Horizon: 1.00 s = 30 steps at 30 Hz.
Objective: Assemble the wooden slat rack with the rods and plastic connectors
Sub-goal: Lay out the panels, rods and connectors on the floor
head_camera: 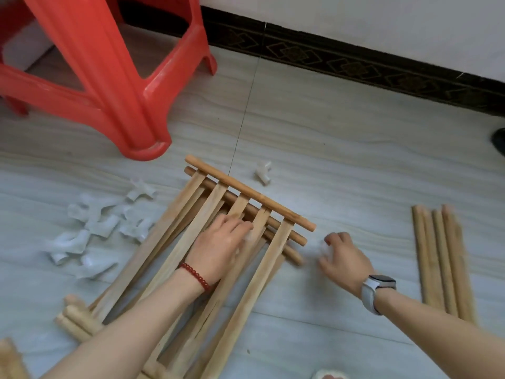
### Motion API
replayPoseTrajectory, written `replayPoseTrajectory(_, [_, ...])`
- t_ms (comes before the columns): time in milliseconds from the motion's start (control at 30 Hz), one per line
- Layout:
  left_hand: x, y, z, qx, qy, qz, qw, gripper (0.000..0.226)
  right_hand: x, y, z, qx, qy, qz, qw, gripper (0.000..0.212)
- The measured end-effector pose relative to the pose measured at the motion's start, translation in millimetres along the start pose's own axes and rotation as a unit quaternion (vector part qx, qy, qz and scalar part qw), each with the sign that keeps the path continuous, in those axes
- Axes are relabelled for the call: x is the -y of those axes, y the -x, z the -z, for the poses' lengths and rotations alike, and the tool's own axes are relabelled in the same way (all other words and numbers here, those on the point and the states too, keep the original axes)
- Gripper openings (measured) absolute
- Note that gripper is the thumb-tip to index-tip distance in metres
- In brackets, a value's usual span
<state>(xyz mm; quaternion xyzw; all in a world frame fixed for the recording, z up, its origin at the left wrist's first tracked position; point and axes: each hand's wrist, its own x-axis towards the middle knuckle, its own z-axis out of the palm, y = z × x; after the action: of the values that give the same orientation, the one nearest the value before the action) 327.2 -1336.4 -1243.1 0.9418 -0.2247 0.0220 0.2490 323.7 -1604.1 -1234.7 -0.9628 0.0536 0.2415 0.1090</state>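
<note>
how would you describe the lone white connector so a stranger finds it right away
Start at the red plastic stool at upper left, then look right past the far end of the stacked slat panels. The lone connector lies alone on bare tile there, while the other connectors are heaped left of the panels.

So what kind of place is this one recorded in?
Probably a room in a home, with the work done on the floor: pale tiled floor, a dark patterned skirting board under a white wall, and a red plastic stool beside the wooden slats.
</note>
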Motion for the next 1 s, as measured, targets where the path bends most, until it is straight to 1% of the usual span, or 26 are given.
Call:
replayPoseTrajectory(67, [3.5, 1.7, 17.1, -0.087, 0.063, 0.052, 0.993, 0.030, 18.8, 0.1, 25.2, -0.103, -0.075, 0.033, 0.991, 0.033])
replayPoseTrajectory(100, [9.2, 3.9, 27.4, -0.121, 0.076, 0.090, 0.986, 0.031, 35.2, 0.9, 35.3, -0.125, -0.111, 0.066, 0.984, 0.032])
replayPoseTrajectory(133, [18.3, 8.0, 36.9, -0.145, 0.074, 0.132, 0.978, 0.035, 54.2, 1.7, 41.7, -0.121, -0.136, 0.105, 0.978, 0.031])
replayPoseTrajectory(200, [48.8, 23.6, 52.8, -0.175, 0.047, 0.219, 0.959, 0.036, 101.6, 0.5, 42.3, -0.079, -0.146, 0.192, 0.967, 0.030])
replayPoseTrajectory(267, [80.4, 41.9, 60.1, -0.177, 0.025, 0.294, 0.939, 0.032, 150.3, -3.6, 30.3, -0.040, -0.122, 0.265, 0.956, 0.032])
replayPoseTrajectory(333, [106.5, 59.8, 65.5, -0.156, 0.014, 0.353, 0.923, 0.032, 200.1, -9.7, 10.9, -0.023, -0.096, 0.316, 0.943, 0.035])
replayPoseTrajectory(467, [147.6, 77.9, 76.3, -0.130, 0.004, 0.419, 0.899, 0.037, 280.4, -32.1, -28.1, 0.001, -0.045, 0.357, 0.933, 0.043])
replayPoseTrajectory(533, [159.2, 78.6, 80.1, -0.131, -0.009, 0.448, 0.884, 0.043, 293.0, -41.9, -33.9, 0.009, -0.016, 0.387, 0.922, 0.047])
replayPoseTrajectory(567, [159.6, 77.8, 81.6, -0.133, -0.018, 0.456, 0.880, 0.046, 291.1, -46.8, -31.0, -0.007, -0.028, 0.398, 0.917, 0.045])
replayPoseTrajectory(600, [157.8, 77.1, 81.5, -0.131, -0.025, 0.456, 0.880, 0.049, 284.9, -52.3, -24.8, -0.040, -0.057, 0.398, 0.915, 0.041])
replayPoseTrajectory(667, [145.2, 71.4, 76.6, -0.129, -0.044, 0.419, 0.898, 0.061, 263.6, -71.7, -7.8, -0.127, -0.102, 0.358, 0.919, 0.031])
replayPoseTrajectory(700, [135.8, 67.1, 70.7, -0.121, -0.054, 0.384, 0.914, 0.063, 249.4, -85.7, 1.6, -0.160, -0.094, 0.313, 0.931, 0.031])
replayPoseTrajectory(733, [125.7, 62.0, 61.5, -0.104, -0.062, 0.344, 0.931, 0.062, 233.5, -102.1, 10.3, -0.175, -0.068, 0.257, 0.948, 0.032])
replayPoseTrajectory(767, [114.1, 56.2, 51.1, -0.075, -0.076, 0.308, 0.945, 0.061, 218.6, -118.3, 19.1, -0.169, -0.038, 0.187, 0.967, 0.035])
replayPoseTrajectory(800, [102.3, 51.3, 40.1, -0.043, -0.099, 0.274, 0.956, 0.061, 203.9, -134.1, 26.0, -0.139, -0.019, 0.107, 0.984, 0.039])
replayPoseTrajectory(833, [91.0, 47.7, 29.1, -0.012, -0.124, 0.248, 0.961, 0.064, 190.2, -147.5, 29.3, -0.096, -0.019, 0.032, 0.995, 0.041])
replayPoseTrajectory(867, [81.3, 46.7, 18.0, 0.011, -0.146, 0.234, 0.961, 0.068, 179.1, -157.5, 30.1, -0.053, -0.036, -0.027, 0.998, 0.041])
replayPoseTrajectory(933, [67.4, 51.2, -0.6, 0.039, -0.166, 0.248, 0.954, 0.076, 164.7, -168.6, 24.5, -0.010, -0.095, -0.096, 0.991, 0.033])
replayPoseTrajectory(967, [63.6, 54.6, -5.5, 0.046, -0.169, 0.261, 0.949, 0.078, 161.8, -170.6, 20.7, -0.008, -0.111, -0.102, 0.989, 0.029])
replayPoseTrajectory(1000, [62.5, 56.8, -7.7, 0.048, -0.171, 0.268, 0.947, 0.078, 162.0, -171.1, 18.9, -0.008, -0.118, -0.083, 0.990, 0.026])
